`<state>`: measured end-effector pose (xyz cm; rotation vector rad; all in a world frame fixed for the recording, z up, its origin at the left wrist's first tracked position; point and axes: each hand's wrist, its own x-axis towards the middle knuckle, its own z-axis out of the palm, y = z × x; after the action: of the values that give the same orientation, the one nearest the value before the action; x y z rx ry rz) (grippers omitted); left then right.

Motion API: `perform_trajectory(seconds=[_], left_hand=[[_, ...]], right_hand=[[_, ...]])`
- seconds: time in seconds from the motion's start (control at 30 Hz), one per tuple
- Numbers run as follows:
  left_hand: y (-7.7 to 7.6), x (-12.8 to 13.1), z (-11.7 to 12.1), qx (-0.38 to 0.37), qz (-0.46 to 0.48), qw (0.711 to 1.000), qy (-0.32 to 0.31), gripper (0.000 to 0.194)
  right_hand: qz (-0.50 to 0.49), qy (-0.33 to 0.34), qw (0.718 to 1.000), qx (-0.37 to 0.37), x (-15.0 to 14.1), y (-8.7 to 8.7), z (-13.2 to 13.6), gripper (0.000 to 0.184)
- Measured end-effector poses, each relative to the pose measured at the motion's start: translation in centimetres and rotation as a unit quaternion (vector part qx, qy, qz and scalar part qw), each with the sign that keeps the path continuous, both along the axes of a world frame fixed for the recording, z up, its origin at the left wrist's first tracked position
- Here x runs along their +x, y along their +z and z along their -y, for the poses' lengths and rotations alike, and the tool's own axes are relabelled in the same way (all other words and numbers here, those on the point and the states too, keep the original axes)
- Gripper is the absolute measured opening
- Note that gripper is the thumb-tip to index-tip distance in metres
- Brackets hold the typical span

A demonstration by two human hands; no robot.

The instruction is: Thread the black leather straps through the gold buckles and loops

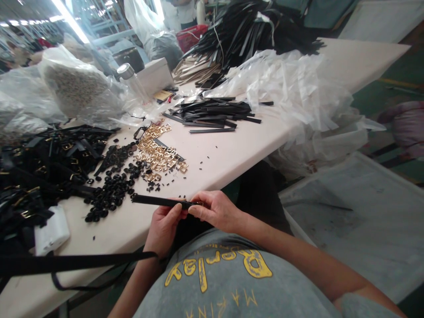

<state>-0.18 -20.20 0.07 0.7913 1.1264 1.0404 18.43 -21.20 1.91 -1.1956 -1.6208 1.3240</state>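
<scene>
A black strap [154, 200] is held between my two hands, just in front of my body at the table's near edge. My left hand [166, 221] grips its middle, thumb on top, and the free end points left over the table. At the strap's right end, the fingers of my right hand [217, 211] are pinched close to it. A small bit of gold shows by the right fingertips, too small to make out. Nearest to the hands lie small black pieces, gold buckles [157, 148] and a heap of round black parts [111, 194].
Black straps with buckles [43, 163] pile up at left, beside a white box [53, 229]. Loose black strips [212, 112] lie farther back. Clear plastic bags [281, 79] hang over the right edge, above a whitish bin [357, 221]. A bottle [130, 77] stands behind.
</scene>
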Motion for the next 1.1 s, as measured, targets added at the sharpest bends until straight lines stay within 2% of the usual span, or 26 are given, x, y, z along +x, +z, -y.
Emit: perform_trajectory(seconds=[0.07,0.17,0.3,0.5,0.63,0.87,1.0,1.1], left_hand=[[-0.1,-0.2,0.1,0.009,-0.004,1.000,0.003,0.026],[0.0,-0.5,0.2,0.039,-0.035,0.999,-0.001,0.023],[0.9,-0.3,0.5,0.085,-0.101,0.991,-0.010,0.020],[2.2,0.2,0.2,0.109,-0.143,0.983,-0.037,0.017],[1.9,0.5,0.3,0.074,-0.108,0.989,-0.067,0.016],[0.9,0.8,-0.5,0.046,-0.027,0.997,-0.051,0.024],[1.2,0.4,-0.5,0.040,0.034,0.998,-0.035,0.029],[1.5,-0.6,-0.6,0.041,0.070,0.997,-0.014,0.031]], right_hand=[[-0.031,0.001,0.999,-0.023,-0.3,-0.3,0.0,0.031],[-0.065,-0.009,0.996,-0.057,-0.8,-0.5,0.0,0.022],[-0.088,-0.030,0.991,-0.092,-1.5,-0.2,-0.1,0.014],[-0.044,-0.054,0.996,-0.064,-1.3,-0.3,-0.3,0.011],[-0.079,-0.008,0.993,-0.090,-0.8,-0.7,0.2,0.023],[0.008,0.010,0.997,-0.072,0.0,-1.3,-1.0,0.035],[-0.010,0.003,0.998,-0.056,-0.7,-1.1,-1.2,0.036],[0.014,-0.033,0.999,-0.029,-0.6,-1.4,-1.6,0.037]])
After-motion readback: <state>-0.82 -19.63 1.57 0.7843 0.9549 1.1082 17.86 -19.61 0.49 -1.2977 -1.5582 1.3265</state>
